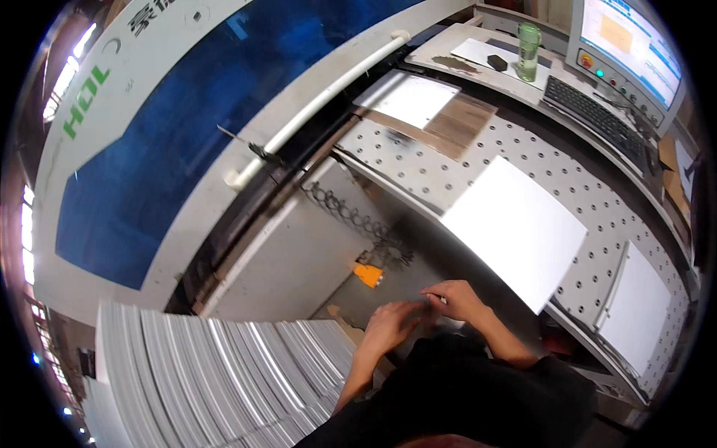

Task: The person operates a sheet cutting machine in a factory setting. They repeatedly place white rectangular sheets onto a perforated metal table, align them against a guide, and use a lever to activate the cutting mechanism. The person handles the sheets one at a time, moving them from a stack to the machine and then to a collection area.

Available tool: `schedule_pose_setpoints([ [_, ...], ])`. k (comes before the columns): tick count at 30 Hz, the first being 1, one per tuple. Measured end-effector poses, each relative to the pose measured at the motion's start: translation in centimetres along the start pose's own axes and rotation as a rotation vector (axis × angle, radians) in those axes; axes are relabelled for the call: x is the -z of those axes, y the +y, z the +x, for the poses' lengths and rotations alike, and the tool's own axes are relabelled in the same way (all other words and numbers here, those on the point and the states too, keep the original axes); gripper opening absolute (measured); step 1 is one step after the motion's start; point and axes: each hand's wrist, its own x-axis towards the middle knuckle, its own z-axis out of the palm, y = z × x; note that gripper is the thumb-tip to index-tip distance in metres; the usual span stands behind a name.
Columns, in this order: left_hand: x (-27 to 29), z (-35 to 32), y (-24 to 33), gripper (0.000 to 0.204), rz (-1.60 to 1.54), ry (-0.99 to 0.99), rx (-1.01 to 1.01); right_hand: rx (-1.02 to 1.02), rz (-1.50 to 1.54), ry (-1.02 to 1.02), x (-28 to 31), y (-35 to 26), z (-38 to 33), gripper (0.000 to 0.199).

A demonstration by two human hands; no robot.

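Note:
My left hand (388,327) and my right hand (457,299) are close together in front of my body, below the machine bed's edge. The left hand's fingers stretch toward the right hand, its thumb apart. On the right hand the thumb and fingers are pinched together; anything between them is too small to make out. A large white sheet (519,228) lies on the perforated bed (515,142), overhanging its near edge, just beyond my right hand. Left of my left hand stands a long row of tightly packed pale sheets (224,366).
A yellow device (368,275) sits near a coiled black cable (343,210). More white sheets (409,97) and a white panel (636,310) lie on the bed. Beyond are a keyboard (594,116), monitor (631,45), green bottle (528,54) and blue-windowed machine cover (179,142).

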Motion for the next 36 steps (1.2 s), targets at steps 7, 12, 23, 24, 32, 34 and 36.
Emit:
schedule_pose_setpoints([
  [7, 12.4, 7.1, -9.4, 0.061, 0.207, 0.456, 0.116, 0.089, -0.045, -0.123, 0.5, 2.6, 12.6, 0.022],
  [12, 19.0, 12.2, -15.9, 0.083, 0.189, 0.872, 0.222, -0.057, 0.051, -0.036, 1.0, 4.8, 16.1, 0.024],
  [23, 25.9, 30.7, -23.5, 0.062, 0.086, 1.121, -0.038, -0.394, -0.078, 0.161, 2.5, 7.3, 20.2, 0.025],
  [24, 24.6, 32.4, -24.5, 0.063, 0.007, 1.094, -0.239, -0.434, -0.056, 0.213, 2.7, 7.4, 20.8, 0.024],
  [32, 13.5, 37.7, -23.0, 0.043, -0.569, -0.157, 0.105, -0.514, -0.2, 0.391, 6.2, 8.8, 27.6, 0.022],
  [34, 13.2, 38.2, -24.6, 0.041, -0.766, -0.074, 0.126, -0.603, -0.162, 0.39, 6.5, 10.1, 28.7, 0.023],
  [36, 15.1, 39.9, -25.3, 0.039, -0.83, -0.185, 0.187, -0.559, -0.232, 0.408, 6.4, 12.8, 29.5, 0.024],
])
